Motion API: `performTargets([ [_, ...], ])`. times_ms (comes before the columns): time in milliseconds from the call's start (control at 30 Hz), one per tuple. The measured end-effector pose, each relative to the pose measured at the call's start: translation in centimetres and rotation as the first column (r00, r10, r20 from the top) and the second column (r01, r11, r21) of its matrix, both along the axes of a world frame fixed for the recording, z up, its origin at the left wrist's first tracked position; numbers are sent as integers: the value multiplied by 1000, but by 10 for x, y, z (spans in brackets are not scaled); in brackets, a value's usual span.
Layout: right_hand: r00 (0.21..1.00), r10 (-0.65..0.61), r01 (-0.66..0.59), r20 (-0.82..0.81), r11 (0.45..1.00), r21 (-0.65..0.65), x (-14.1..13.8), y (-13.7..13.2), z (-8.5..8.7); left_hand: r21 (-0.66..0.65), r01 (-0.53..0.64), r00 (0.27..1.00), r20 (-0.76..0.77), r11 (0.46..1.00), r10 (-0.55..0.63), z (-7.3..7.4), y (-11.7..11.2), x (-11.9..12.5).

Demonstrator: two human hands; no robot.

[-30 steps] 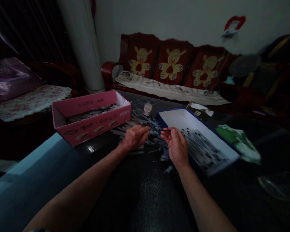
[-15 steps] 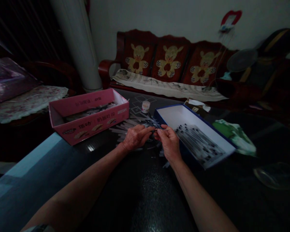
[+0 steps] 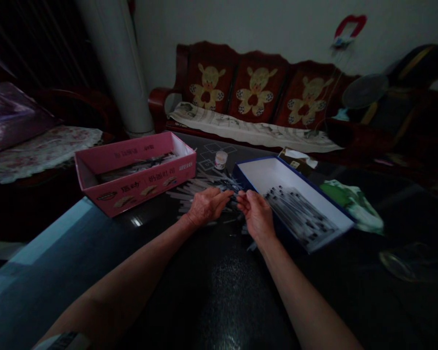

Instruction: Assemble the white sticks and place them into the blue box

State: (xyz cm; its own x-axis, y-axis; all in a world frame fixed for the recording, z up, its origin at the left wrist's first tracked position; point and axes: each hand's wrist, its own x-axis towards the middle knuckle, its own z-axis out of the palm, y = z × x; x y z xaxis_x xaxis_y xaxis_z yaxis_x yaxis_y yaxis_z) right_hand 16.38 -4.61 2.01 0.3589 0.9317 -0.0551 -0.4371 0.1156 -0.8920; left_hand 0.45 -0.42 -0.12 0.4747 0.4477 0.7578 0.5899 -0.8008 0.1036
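Observation:
Over a loose pile of thin greyish sticks (image 3: 190,187) on the dark table, my two hands work close together. My left hand (image 3: 206,206) is closed, thumb and fingers brought together at the pile's near side. A small gap to its right, my right hand (image 3: 257,211) pinches with its fingertips. What either hand holds is too small and dark to make out. Right beside my right hand stands a blue-rimmed white box (image 3: 266,172). Inside it lies a layer of slim translucent sticks with dark ends (image 3: 299,214).
A pink printed box (image 3: 138,182) holding more sticks stands on the left. Behind the pile is a small white tub (image 3: 221,159). A green and white plastic bag (image 3: 350,204) and a brown box (image 3: 297,159) lie right. Beyond the table is a wooden sofa (image 3: 241,87).
My hands have drawn slightly apart, with the right one's fingertips moving off the left's. The boxes and the pile look unmoved.

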Motion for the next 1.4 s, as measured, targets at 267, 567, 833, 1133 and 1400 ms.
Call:
performTargets([
  [267, 726, -128, 15, 675, 985, 170, -1, -2, -9, -53, -28, 997, -78, 998, 23, -1, -2, 2],
  [567, -75, 199, -318, 977, 924, -212, 36, -12, 15, -44, -125, 991, -54, 991, 123, 0, 9, -7],
  [833, -229, 301, -264, 926, 896, -356, 30, -20, 18, -50, -100, 994, -44, 994, 98, -6, 11, -7],
  [1133, -319, 362, -170, 876, 887, -429, 19, -22, 19, -94, -89, 996, 18, 992, 91, -4, 10, -5],
  [1400, 271, 191, -284, 943, 952, -111, 18, -13, 14, -78, -6, 999, 45, 997, 9, -1, 4, -2],
])
